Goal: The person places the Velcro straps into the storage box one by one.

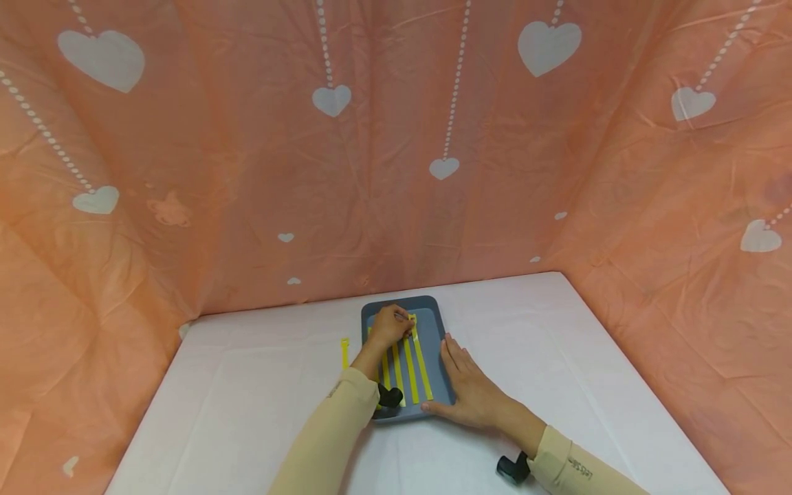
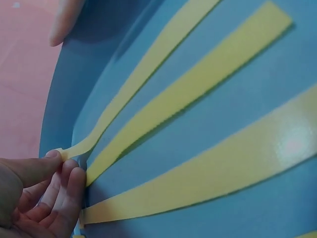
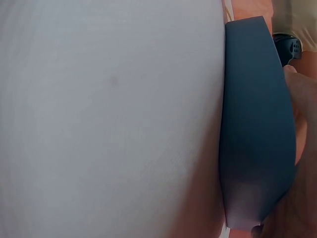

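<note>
A blue-grey tray [image 1: 427, 302] lies on the table with several yellow cable ties [image 1: 410, 371] side by side in it. At its far end, my left hand [image 1: 388, 326] pinches the end of the rightmost yellow cable tie [image 2: 116, 104] between thumb and fingertips. That end is raised a little off the tray floor in the left wrist view, while the rest runs along it. My right hand [image 1: 475, 393] rests against the tray's right side near the front corner, fingers straight and thumb at the front edge. The right wrist view shows the tray's outer wall [image 3: 257, 119].
Another yellow cable tie [image 1: 345, 352] lies on the white tabletop [image 1: 247, 405] left of the tray, partly behind my left forearm. Orange sheeting [image 1: 383, 206] with white hearts encloses the table's back and sides. Black devices sit at both wrists.
</note>
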Demonstrator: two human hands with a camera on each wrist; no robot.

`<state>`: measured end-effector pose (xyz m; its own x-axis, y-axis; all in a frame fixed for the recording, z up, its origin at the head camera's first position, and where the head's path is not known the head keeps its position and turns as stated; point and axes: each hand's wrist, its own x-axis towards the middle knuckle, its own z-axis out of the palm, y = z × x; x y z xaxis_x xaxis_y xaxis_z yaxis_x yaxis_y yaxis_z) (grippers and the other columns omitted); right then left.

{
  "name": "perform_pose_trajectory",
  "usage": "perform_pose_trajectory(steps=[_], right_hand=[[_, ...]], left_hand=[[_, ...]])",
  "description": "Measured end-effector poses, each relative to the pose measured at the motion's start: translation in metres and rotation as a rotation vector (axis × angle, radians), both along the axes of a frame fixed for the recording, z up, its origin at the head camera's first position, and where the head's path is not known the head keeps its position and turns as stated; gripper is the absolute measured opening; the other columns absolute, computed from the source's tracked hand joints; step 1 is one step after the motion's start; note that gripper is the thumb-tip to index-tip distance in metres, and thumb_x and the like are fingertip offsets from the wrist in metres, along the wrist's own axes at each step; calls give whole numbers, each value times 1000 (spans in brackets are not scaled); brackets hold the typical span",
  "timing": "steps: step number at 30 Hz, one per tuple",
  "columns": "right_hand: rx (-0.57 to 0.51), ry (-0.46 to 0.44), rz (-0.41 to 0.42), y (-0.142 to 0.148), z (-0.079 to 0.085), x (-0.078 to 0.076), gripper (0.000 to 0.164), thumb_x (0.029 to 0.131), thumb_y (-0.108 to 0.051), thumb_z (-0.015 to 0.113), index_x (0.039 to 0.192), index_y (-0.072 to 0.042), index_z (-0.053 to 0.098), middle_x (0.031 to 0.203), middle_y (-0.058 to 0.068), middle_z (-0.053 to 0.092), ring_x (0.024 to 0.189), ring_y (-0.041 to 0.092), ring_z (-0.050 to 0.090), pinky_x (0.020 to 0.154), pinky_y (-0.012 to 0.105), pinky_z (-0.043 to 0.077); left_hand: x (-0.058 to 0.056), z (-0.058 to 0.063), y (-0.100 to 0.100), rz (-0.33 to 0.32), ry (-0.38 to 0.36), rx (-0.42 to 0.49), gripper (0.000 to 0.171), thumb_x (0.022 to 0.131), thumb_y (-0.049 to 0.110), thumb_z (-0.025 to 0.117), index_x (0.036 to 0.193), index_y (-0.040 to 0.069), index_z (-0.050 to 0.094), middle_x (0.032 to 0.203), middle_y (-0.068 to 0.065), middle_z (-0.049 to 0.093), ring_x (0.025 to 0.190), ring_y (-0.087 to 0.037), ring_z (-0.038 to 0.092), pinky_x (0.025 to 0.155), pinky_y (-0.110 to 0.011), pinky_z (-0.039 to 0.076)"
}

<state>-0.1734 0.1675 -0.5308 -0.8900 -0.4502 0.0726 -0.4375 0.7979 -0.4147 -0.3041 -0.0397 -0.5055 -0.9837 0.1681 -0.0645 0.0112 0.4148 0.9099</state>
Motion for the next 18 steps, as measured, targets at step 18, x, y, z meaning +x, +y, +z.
perform_pose_trajectory(steps=[18], right_hand=[[-2,0,-3,0,0,1,127,92,-79,65,168,8,13,178,24,4,165,38,13,133,53,18]], left_hand=[[1,-3,6,33,2,-77,12,98,-1,75,106,-5,67,95,-20,77,74,-24,75,69,-33,63]])
